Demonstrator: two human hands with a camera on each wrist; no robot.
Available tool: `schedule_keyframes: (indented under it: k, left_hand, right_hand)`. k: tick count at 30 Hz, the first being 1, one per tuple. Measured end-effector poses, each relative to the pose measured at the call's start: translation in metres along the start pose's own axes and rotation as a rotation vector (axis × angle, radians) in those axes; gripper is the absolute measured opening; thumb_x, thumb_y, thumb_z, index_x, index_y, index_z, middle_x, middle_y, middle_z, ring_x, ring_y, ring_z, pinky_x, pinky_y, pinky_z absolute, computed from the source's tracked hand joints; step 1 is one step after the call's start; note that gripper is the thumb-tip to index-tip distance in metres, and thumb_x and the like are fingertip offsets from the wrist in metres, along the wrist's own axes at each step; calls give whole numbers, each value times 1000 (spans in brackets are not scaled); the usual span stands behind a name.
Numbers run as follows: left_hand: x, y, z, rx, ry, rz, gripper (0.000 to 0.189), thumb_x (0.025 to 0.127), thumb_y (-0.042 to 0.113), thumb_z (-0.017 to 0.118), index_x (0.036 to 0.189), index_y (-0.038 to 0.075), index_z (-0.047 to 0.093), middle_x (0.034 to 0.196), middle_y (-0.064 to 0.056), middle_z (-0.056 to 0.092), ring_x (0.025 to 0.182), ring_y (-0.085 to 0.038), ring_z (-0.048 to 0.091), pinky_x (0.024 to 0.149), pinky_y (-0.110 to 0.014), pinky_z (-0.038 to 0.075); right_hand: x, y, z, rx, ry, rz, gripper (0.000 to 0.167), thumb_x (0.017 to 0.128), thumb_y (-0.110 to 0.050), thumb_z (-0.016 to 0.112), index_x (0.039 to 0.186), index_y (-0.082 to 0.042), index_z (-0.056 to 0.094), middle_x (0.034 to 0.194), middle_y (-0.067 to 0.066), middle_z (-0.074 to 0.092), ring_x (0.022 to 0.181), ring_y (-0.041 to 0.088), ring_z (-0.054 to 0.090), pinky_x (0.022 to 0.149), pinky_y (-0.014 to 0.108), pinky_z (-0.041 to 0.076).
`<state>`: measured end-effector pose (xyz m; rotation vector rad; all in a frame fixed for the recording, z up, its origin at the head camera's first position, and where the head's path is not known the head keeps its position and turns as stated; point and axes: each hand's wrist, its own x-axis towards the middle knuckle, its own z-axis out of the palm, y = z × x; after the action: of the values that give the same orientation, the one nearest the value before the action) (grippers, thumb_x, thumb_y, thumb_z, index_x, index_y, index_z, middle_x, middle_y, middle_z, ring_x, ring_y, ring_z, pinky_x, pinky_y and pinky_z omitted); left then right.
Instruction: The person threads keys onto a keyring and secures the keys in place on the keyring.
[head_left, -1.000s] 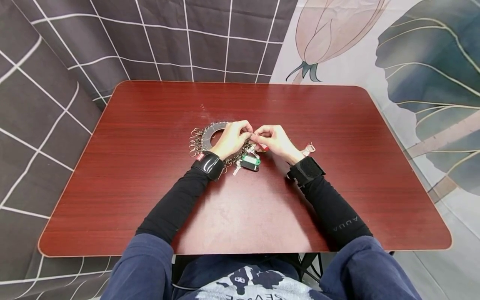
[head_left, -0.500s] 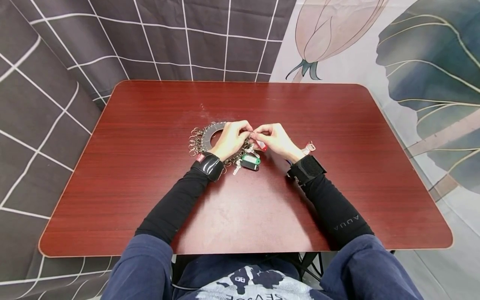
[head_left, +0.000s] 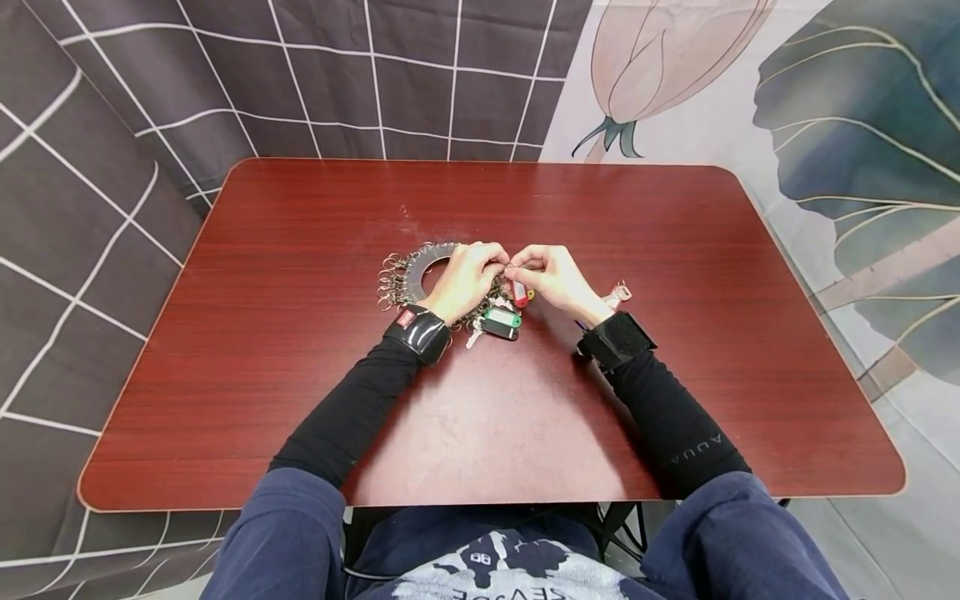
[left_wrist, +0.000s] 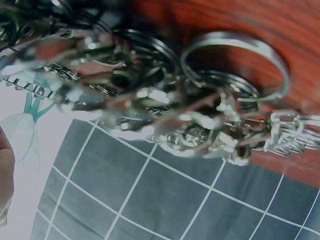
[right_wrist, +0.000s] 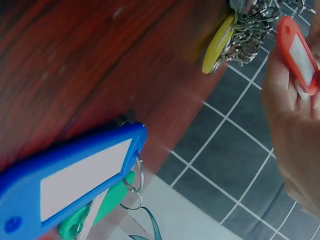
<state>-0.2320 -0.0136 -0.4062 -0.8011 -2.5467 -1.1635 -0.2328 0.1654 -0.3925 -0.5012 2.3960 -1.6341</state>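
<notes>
In the head view a grey hoop (head_left: 414,279), edged with many metal clasps and split rings, lies at the table's middle. My left hand (head_left: 461,283) reaches over its right side, its thumb and finger pinching a small metal ring, mostly hidden. Fingertip to fingertip with it, my right hand (head_left: 551,275) pinches the ring end of a red key tag (head_left: 520,293), which hangs below. Beside the hoop lie a green key tag (head_left: 501,317), a black key tag (head_left: 500,331) and a key (head_left: 474,338). Split rings (left_wrist: 235,55) fill the left wrist view, blurred.
Near my right wrist lie a blue key tag (right_wrist: 90,175) and a green tag (right_wrist: 115,192), with a pale pink item (head_left: 618,294) beyond. A yellow tag (right_wrist: 218,45) sits by the clasps. The red-brown table (head_left: 225,375) meets a grey checked cloth (head_left: 337,92).
The red key tag has swung to hang more upright and shows more fully. The right hand has shifted very slightly; the left hand and the hoop look almost the same.
</notes>
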Motion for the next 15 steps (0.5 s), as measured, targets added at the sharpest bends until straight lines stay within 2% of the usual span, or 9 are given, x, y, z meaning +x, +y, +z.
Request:
schedule_keyframes:
  k: [3, 5, 12, 15]
  left_hand:
    - [1, 1, 1, -9, 5, -10, 7, 87, 1, 61, 91, 5, 65, 83, -7, 71, 79, -20, 62, 72, -33, 47]
    - [1, 3, 1, -14, 5, -16, 7, 86, 0, 61, 91, 5, 63, 81, -7, 70, 77, -19, 62, 71, -32, 47]
    - [2, 5, 1, 1, 4, -31, 7, 85, -1, 62, 89, 4, 63, 78, -7, 70, 72, -18, 61, 67, -30, 45]
    - [3, 7, 1, 4, 2, -51, 7, 84, -1, 62, 88, 5, 63, 76, -7, 69, 70, -17, 60, 66, -29, 44]
  right_hand:
    - [-1, -1, 0, -48, 42, -8, 18, 86, -9, 70, 96, 5, 69, 77, -1, 68, 64, 3, 57, 57, 17, 42]
    - [-1, -1, 0, -46, 66, 0, 19, 84, -10, 71, 96, 5, 70, 77, -4, 68, 65, 1, 57, 58, 15, 42]
    - [-3, 1, 1, -78, 134, 28, 19, 83, -10, 72, 95, 5, 70, 83, 11, 72, 66, -3, 59, 60, 14, 44]
    - [-4, 2, 2, -93, 148, 26, 19, 84, -11, 71, 95, 4, 70, 83, 13, 73, 66, -4, 59, 59, 14, 43]
